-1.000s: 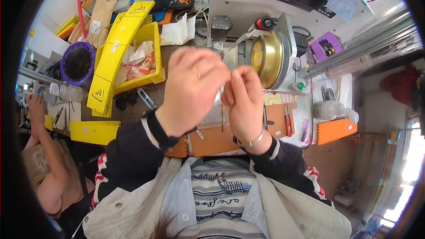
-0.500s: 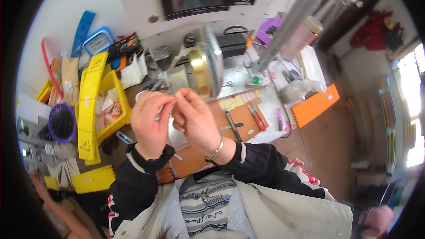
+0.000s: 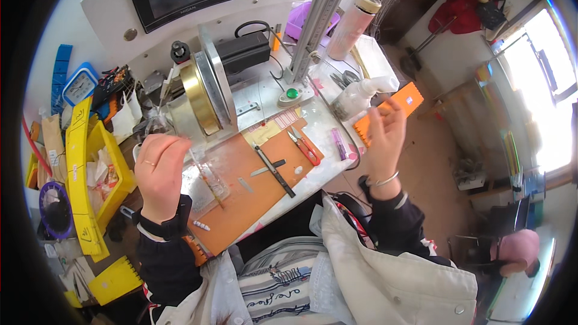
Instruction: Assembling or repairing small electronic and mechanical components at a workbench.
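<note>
My left hand [image 3: 160, 176] hovers above the left part of the brown board [image 3: 274, 189], its fingers bent and pressed together. What they pinch, if anything, is too small to make out. At the right, my right hand [image 3: 388, 129] is raised with fingers apart and nothing visible in it. It is nearest to a clear bottle with a white nozzle top [image 3: 354, 101] and overlaps an orange toothed strip [image 3: 407, 100]. On the board lie a black craft knife [image 3: 274, 171], red-handled snips [image 3: 305, 147] and a clear plastic piece with a thin stick [image 3: 208, 177].
A machine with a gold ring drum [image 3: 201, 101] stands behind the board, beside a metal upright [image 3: 318, 15] and a green button [image 3: 292, 93]. Left is a yellow bin [image 3: 123, 174] with a yellow strip [image 3: 78, 168]. A tumbler [image 3: 354, 27] stands at back right. Another person sits far right.
My hands, together over the board before, have parted. The right hand has swung right to beside the bottle; the left has shifted left. The whole view has turned to the right.
</note>
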A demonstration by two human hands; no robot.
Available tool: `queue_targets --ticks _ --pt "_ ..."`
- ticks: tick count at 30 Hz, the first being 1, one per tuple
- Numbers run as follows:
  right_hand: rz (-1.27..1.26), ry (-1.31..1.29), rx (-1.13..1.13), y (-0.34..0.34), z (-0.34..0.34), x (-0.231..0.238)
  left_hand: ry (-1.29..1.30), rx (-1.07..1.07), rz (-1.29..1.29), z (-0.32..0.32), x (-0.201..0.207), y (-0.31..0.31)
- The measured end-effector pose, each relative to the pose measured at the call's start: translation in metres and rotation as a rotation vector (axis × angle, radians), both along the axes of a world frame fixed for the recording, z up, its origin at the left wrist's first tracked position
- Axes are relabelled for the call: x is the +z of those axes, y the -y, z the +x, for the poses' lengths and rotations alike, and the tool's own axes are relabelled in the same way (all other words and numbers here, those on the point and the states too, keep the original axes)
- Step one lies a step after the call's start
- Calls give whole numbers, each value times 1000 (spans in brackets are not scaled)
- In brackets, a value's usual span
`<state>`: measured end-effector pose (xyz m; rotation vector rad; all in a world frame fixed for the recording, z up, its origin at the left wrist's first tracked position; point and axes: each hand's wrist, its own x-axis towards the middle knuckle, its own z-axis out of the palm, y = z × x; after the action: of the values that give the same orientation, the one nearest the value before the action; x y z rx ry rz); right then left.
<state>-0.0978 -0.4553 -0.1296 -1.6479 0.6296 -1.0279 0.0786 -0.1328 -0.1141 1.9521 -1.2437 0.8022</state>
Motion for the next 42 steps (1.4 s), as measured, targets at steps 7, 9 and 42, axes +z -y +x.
queue_targets --ticks 7,9,42 --pt "-92 -301 11 83 5 11 -70 -43 -234 -1 -10 -3" --pt "-152 -277 18 82 10 13 -85 -74 -268 1 -14 -6" --pt "-163 509 769 -147 107 5 -459 -66 -194 -15 -13 -17"
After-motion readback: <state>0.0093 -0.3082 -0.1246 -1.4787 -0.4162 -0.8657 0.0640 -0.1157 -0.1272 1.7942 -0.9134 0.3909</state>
